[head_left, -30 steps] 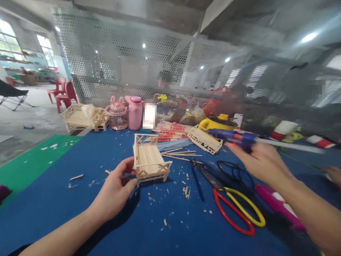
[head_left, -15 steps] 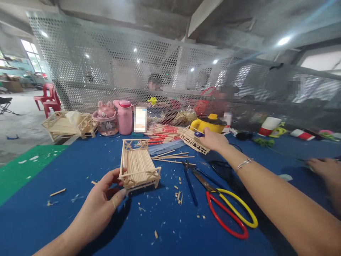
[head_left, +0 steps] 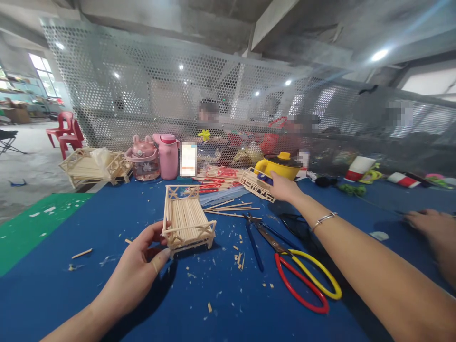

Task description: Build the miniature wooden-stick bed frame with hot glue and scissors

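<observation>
Pale raw-wood stick bed [head_left: 188, 219] at centre, matt; blue cloth tabletop [head_left: 107, 285], littered with splinters; glossy plastic scissor handles [head_left: 306, 280] lower right.

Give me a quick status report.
Left hand grips the small stick bed. Right hand rests on a stick panel. Scissors lie between.

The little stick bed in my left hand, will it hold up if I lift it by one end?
The stick bed is probably light, being thin wooden sticks. It looks stiff, with crossed braces at both ends. The slim rails under the left hand could snap if squeezed, so it is likely fragile.
</observation>
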The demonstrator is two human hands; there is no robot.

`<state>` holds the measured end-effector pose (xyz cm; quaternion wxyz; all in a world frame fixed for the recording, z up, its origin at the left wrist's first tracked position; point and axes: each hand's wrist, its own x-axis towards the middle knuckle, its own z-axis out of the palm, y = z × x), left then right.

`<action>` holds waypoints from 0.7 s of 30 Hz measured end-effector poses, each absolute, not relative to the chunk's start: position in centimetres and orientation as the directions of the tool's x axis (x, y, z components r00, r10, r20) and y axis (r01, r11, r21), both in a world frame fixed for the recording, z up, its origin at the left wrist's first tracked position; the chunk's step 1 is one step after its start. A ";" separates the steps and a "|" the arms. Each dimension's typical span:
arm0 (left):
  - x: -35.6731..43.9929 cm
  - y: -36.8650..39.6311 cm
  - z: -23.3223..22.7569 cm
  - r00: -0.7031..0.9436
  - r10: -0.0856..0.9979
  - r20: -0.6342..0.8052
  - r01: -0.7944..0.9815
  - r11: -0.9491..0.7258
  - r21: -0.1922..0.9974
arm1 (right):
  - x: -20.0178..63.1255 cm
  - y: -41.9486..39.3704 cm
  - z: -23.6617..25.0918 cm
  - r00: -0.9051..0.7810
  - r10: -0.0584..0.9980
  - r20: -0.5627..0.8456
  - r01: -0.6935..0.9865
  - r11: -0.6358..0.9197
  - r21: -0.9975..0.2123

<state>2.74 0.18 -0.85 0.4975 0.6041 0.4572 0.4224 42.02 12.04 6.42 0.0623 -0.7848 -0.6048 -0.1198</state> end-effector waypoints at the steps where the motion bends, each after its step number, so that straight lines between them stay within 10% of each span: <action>1: 2.7 0.2 -0.8 0.212 0.975 0.062 0.137 -0.093 0.986 | 41.6 11.2 6.5 0.257 0.914 0.313 0.958 -0.284 0.043; 6: 2.6 0.1 -0.7 0.158 0.983 0.092 0.198 -0.123 0.972 | 37.2 4.6 6.6 0.015 0.773 0.635 0.992 -0.091 0.088; 12: 2.9 0.3 -1.0 0.106 0.988 0.115 0.237 -0.138 0.962 | 31.4 -1.7 4.0 -0.584 0.812 0.023 0.811 0.584 -0.016; 17: 1.9 -0.4 0.0 -0.002 0.997 0.073 0.528 -0.061 0.847 | 30.8 -1.6 1.6 -0.578 0.815 0.033 0.812 0.579 -0.079; 21: 1.7 -2.9 1.9 0.246 0.969 0.012 0.628 -0.169 0.760 | 31.2 -1.2 1.2 -0.542 0.836 0.090 0.827 0.549 -0.120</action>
